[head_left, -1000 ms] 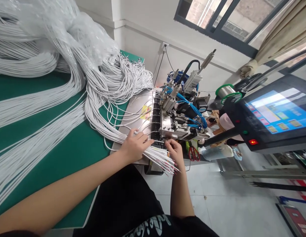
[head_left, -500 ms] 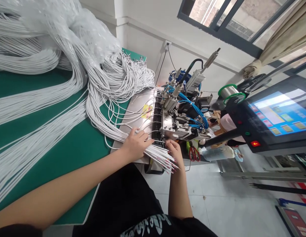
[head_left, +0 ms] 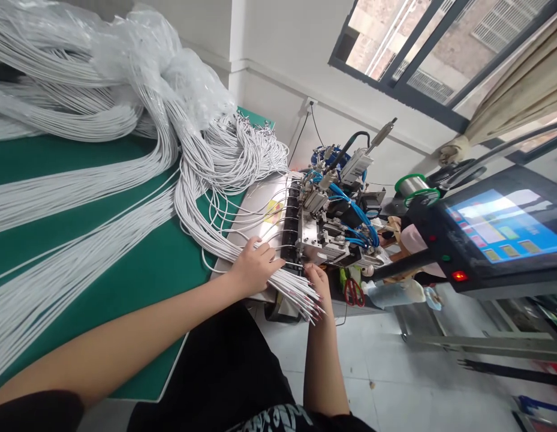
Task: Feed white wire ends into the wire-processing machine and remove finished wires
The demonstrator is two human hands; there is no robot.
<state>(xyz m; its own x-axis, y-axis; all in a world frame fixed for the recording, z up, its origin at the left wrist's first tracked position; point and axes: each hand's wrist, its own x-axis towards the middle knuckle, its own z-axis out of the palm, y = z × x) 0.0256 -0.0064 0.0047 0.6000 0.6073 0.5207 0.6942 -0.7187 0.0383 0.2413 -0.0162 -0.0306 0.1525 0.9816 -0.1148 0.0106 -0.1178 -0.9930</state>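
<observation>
My left hand [head_left: 255, 268] rests closed over a bundle of white cables [head_left: 291, 287] with reddish tips, its thumb and forefinger on a single cable [head_left: 292, 264] that leads to the machine's black slotted strip [head_left: 291, 225]. At that cable's far end, my right hand [head_left: 318, 282] has its fingers pinched together beside the strip. The bundle's tips lie in front of my right wrist. Several other cables curve into the strip across a metal plate [head_left: 255, 210] with a yellow sticker.
Piles of white cables [head_left: 98, 120] in clear plastic cover the green table [head_left: 138, 276]. The machine [head_left: 332, 204] has blue hoses. A screen [head_left: 507, 225], a solder spool [head_left: 415, 187] and red scissors [head_left: 354, 292] are to the right.
The view has shifted, so the table and machine appear a little lower and farther right. Both hands keep nearly the same places at the bundle and strip.
</observation>
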